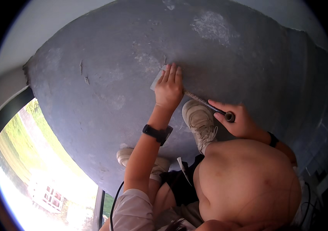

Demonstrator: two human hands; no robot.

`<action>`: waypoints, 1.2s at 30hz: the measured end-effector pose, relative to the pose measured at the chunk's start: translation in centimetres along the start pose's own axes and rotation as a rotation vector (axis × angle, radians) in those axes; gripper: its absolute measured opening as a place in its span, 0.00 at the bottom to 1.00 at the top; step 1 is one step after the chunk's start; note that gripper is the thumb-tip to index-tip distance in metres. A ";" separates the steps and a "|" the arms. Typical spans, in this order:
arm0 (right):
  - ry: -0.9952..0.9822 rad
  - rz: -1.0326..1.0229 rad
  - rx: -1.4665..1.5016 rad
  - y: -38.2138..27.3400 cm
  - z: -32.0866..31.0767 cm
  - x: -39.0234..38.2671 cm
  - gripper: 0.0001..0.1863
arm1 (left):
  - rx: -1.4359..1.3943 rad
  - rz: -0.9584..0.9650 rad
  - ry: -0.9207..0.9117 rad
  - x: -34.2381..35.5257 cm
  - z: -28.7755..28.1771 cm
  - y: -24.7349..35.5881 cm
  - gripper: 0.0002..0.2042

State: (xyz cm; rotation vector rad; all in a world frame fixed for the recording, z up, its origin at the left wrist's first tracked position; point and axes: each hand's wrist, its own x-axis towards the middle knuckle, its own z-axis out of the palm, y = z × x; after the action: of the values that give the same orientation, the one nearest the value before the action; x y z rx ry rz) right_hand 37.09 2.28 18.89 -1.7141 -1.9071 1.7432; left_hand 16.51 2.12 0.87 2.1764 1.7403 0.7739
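A long-handled scraper (198, 98) lies low against the grey floor, its rod slanting between my two hands. My left hand (169, 85) rests flat over its far end, fingers stretched out together on a pale flat blade (157, 80); the thumb is hidden. Around the dark handle, close to its hollow round end (229, 116), my right hand (236, 120) is closed, with the index finger laid along it. Past my left fingertips are a pale rough patch (148, 61) and a small raised streak on the floor.
My shoe (200, 119) stands just under the rod, with my bent knee (244, 173) close to my right forearm. More whitish patches (212, 27) mark the grey floor (248, 69). White walls edge it at the back. A bright window (37, 161) with a dark frame is at the left.
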 end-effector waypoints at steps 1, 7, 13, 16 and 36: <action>-0.021 0.024 -0.019 -0.3 -0.1 0.1 0.20 | -0.002 0.001 0.004 0.0 -0.1 -0.1 0.18; -0.028 0.048 0.000 -0.5 -0.1 0.2 0.20 | -0.002 0.010 0.019 0.1 -0.1 -0.1 0.16; 0.004 -0.018 -0.091 0.8 0.6 0.0 0.21 | 0.005 0.019 0.028 0.0 0.0 -0.3 0.16; -0.016 0.029 -0.056 0.0 0.5 0.1 0.21 | 0.024 0.017 0.047 0.2 0.0 -0.3 0.15; 0.134 -0.201 -0.007 -0.5 1.4 6.6 0.21 | 0.151 0.037 0.047 7.1 -2.3 -6.1 0.20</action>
State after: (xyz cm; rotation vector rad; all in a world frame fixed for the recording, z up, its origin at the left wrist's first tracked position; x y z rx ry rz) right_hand 33.31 6.09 14.85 -1.5366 -1.9516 1.5144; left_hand 11.21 10.17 1.46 2.3106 1.8419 0.7303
